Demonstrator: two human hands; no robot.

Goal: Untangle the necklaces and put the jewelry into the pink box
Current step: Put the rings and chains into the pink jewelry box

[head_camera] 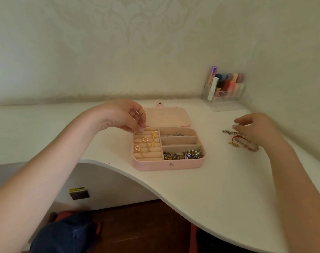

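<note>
Head view: the pink box (152,166) lies open near the surface's (219,189) front edge. Left hand (122,116) hovers over its ring rolls, fingers pinched together; whether they hold anything cannot be told. Right hand (256,127), fingers relaxed and apart, reaches over the bracelets (236,138) toward the right edge.

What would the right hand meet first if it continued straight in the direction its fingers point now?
Probably the silver chain bracelet: the right hand points left over the white table, its fingers just above the chain. Height is unclear.
</note>
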